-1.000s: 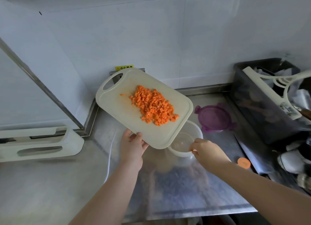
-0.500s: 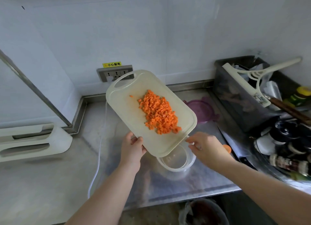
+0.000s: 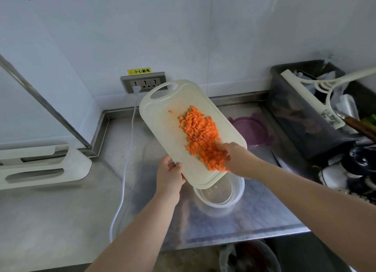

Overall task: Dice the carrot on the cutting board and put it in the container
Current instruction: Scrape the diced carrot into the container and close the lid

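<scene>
**Fingers [image 3: 225,150] now at the dice**

Your right hand [image 3: 238,160] left the clear round plastic container [image 3: 240,194] for the orange diced carrot [image 3: 200,133]; curl unreadable. Left hand [image 3: 169,175] grips the tilted white plastic cutting board [image 3: 162,125] over it. Sweep likely next.

Container [image 3: 240,188] far rim hidden under cutting board [image 3: 162,133]. Right hand [image 3: 238,160] fingertips blurred into diced carrot [image 3: 200,133]. Purple lid [image 3: 252,129] partly behind board. Bin [image 3: 254,255], lower centre, cut by frame edge.

Your orange carrot dice [image 3: 201,135] pile on the white cutting board [image 3: 162,129], tilted above the clear round container [image 3: 239,190].
</scene>
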### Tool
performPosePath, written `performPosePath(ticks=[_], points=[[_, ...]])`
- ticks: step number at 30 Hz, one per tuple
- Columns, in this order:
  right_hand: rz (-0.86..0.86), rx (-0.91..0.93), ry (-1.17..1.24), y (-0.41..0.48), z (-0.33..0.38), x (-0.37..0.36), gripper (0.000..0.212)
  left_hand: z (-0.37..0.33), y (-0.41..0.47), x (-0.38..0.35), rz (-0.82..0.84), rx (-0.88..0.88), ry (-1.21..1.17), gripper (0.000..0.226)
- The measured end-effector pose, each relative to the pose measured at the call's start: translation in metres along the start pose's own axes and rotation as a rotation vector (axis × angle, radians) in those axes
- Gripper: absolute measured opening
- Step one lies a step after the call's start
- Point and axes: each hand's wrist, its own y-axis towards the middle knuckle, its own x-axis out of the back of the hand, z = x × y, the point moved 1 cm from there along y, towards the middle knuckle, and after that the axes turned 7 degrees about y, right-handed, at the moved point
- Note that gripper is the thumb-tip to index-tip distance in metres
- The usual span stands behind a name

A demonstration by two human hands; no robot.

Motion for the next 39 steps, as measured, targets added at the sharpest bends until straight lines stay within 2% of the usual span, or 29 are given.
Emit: performPosePath(ticks=[8,13,16,19,22,28,35,37,39], points=[[0.070,0.048,-0.032,-0.034,-0.007,-0.014,0.051,0.006,0.005,-0.004,0.009,0.006,-0.042,0.031],[-0.125,0.130,-0.017,-0.003,0.021,0.034,0.043,0.012,0.005,-0.002,0.040,-0.018,-0.026,0.029],[-0.206,0.157,-0.049,0.034,0.037,0.056,0.051,0.011,0.003,-0.002,0.042,-0.044,-0.025,0.032],[-0.130,0.110,-0.179,0.054,0.038,0.054,0.063,0.014,0.004,-0.001,0.044,-0.066,-0.010,0.034],[-0.077,0.086,-0.185,0.054,0.030,0.040,0.066,0.017,0.004,0.001,0.034,-0.065,-0.023,0.033],[-0.014,0.062,-0.167,0.028,0.010,0.010,0.058,0.018,0.011,0.000,0.004,-0.020,-0.074,0.028],[0.095,0.077,-0.093,-0.012,-0.008,-0.014,0.058,0.016,0.011,-0.002,-0.001,-0.031,-0.085,0.030],[0.148,0.084,-0.117,-0.024,-0.008,-0.015,0.060,0.016,0.011,-0.002,-0.001,-0.033,-0.083,0.032],[0.131,0.105,-0.090,-0.028,-0.002,-0.006,0.056,0.016,0.010,-0.002,0.002,-0.029,-0.082,0.032]])
